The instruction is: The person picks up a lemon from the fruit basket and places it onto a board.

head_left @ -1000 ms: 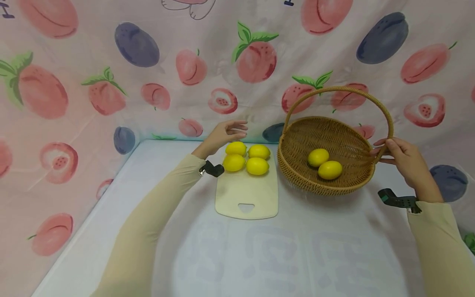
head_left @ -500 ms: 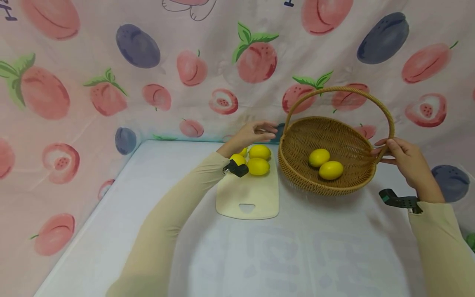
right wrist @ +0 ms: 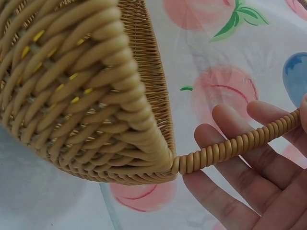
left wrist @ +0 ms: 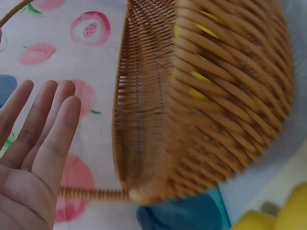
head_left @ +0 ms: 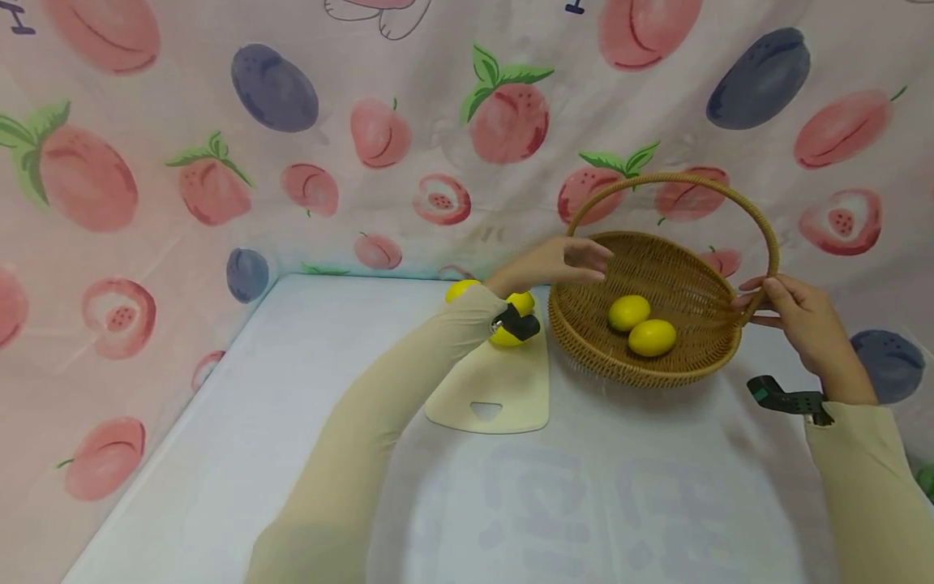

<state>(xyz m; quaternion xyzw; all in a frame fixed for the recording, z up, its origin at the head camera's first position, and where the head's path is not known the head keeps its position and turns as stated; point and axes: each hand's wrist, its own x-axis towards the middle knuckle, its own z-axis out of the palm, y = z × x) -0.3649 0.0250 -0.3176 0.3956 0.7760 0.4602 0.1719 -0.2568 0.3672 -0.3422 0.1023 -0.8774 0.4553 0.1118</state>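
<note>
A wicker basket (head_left: 635, 375) with a tall arched handle (head_left: 674, 178) stands on the white table and holds two lemons (head_left: 652, 338). My right hand (head_left: 813, 337) grips the handle's right foot; in the right wrist view its fingers (right wrist: 240, 172) lie behind the wrapped cane. Near the basket's left side hovers my left hand (head_left: 554, 264), palm bare and fingers extended, overlapping the rim in the head view. The left wrist view shows these fingers (left wrist: 55, 148) apart from the weave. Below my left forearm, lemons (head_left: 463, 290) sit on a cream cutting board (head_left: 511, 389), partly hidden by the sleeve.
A fruit-printed cloth (head_left: 409, 73) hangs behind and to the left of the table (head_left: 292, 365). The board lies directly left of the basket, its slotted end toward me. Something green (head_left: 925, 480) shows at the far right edge.
My left hand has moved right, from above the lemons on the board to the basket's left rim, and the forearm now covers some lemons. The right hand keeps its grip on the handle.
</note>
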